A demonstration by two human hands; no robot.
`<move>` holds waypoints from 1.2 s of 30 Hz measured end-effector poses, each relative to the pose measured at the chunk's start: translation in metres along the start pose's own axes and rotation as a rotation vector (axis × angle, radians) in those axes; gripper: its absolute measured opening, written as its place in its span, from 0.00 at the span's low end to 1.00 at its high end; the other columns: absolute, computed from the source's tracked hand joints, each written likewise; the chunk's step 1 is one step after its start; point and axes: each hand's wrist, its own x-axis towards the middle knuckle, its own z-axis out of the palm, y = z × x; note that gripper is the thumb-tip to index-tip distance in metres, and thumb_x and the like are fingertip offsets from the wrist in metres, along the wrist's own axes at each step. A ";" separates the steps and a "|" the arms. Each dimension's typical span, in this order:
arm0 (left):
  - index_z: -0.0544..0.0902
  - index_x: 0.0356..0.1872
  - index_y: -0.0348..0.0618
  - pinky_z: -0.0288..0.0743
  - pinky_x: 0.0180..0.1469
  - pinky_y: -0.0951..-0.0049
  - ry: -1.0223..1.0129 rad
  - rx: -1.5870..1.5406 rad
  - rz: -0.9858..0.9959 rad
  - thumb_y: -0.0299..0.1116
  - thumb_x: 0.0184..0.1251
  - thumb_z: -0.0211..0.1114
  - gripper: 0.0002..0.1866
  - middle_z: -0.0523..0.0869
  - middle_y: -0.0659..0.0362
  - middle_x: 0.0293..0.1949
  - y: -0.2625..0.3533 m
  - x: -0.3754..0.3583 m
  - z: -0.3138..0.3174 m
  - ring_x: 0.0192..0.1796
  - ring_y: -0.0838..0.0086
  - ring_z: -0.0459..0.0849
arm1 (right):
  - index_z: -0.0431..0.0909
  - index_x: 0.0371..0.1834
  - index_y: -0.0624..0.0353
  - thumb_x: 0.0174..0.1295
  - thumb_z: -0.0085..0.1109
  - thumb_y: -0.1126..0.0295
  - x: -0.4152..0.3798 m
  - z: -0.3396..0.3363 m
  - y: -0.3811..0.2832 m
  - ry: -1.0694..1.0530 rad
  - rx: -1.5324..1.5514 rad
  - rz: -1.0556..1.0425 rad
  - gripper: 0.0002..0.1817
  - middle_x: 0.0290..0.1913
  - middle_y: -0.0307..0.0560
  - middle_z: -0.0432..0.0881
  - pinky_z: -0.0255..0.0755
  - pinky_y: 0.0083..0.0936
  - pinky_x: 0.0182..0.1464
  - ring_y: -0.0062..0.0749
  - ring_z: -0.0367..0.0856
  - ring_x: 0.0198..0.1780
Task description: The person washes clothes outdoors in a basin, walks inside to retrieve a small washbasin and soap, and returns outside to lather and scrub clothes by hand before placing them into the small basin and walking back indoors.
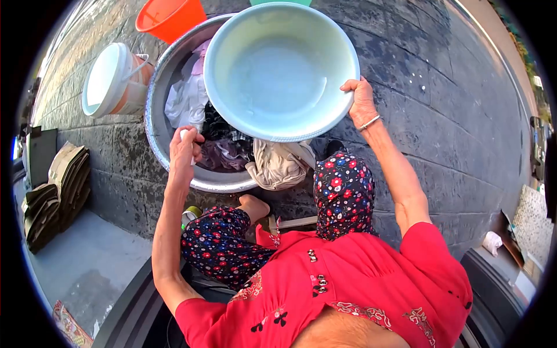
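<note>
- Right hand (361,101) grips the pale blue basin (278,75) at its right rim, thumb over the edge, other fingers partly hidden
- Basin is round, mouth facing the camera, above the metal tub (152,110) and its clothes (223,154)
- Left hand (185,149) curls about a small white piece (184,134), identity unclear
- White bucket (132,95): any print unreadable

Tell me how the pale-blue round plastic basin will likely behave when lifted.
The pale-blue round plastic basin probably stays stiff, judging by its evenly round rim. Its smooth, glossy inside suggests it may feel slippery. With the bare right hand gripping only one side, it could tip or swing.
</note>
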 end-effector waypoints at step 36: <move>0.72 0.45 0.38 0.71 0.41 0.65 -0.308 0.996 0.242 0.42 0.53 0.64 0.23 0.78 0.49 0.37 -0.110 -0.003 0.111 0.37 0.63 0.78 | 0.72 0.20 0.71 0.32 0.53 0.81 0.145 -0.221 -0.117 0.842 -0.817 -0.472 0.08 0.26 0.56 0.79 0.71 0.36 0.35 0.43 0.79 0.31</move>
